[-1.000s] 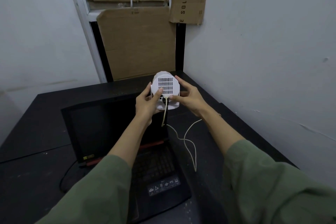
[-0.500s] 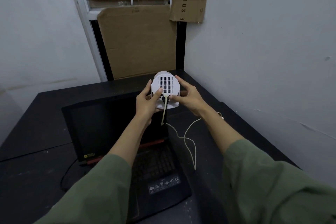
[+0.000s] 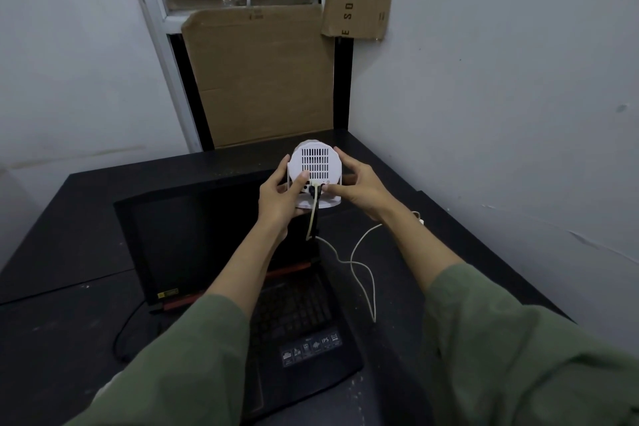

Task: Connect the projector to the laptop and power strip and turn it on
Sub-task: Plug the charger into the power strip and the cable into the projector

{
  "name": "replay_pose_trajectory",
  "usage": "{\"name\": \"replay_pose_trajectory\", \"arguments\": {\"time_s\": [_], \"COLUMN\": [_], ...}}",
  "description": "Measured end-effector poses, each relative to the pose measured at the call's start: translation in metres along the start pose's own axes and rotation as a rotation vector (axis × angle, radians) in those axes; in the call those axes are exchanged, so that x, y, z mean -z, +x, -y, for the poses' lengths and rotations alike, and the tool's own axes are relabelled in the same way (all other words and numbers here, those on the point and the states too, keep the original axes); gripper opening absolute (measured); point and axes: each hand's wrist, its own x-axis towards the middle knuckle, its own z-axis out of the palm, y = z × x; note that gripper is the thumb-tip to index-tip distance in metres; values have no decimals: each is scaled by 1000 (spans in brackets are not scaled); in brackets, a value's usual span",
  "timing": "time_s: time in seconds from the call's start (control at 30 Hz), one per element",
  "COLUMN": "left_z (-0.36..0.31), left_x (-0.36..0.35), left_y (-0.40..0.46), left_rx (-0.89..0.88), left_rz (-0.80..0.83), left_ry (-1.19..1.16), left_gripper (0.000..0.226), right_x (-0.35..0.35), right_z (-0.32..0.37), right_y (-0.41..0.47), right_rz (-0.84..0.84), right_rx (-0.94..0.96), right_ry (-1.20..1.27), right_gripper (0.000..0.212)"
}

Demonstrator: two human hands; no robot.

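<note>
Head view: white projector [image 3: 315, 174] held up over the back of the open laptop [image 3: 221, 263], vented rear facing the camera. Left hand [image 3: 280, 199] grips its left side, thumb on the port panel; right hand [image 3: 359, 187] pinches at a port beside the plugged-in white cable [image 3: 359, 264]. Power strip not in view. Risk: the slack cable could snag or get tugged loose if the projector tilts or slips.
</note>
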Motion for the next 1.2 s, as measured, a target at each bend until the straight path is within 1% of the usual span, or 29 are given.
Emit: {"name": "replay_pose_trajectory", "arguments": {"time_s": [1.1,1.17,1.2], "left_z": [8,9,9], "left_x": [-6,-6,-7], "left_y": [-3,-3,-3], "left_rx": [-3,5,10], "left_rz": [10,9,10], "left_ry": [27,25,20], "left_gripper": [53,53,53], "right_x": [5,4,4], "right_z": [-11,-13,-13], "right_y": [0,0,1], "right_rz": [-12,-27,-38], "right_rx": [-14,-32,-60], "right_ry": [-5,47,103], "right_gripper": [82,75,68]}}
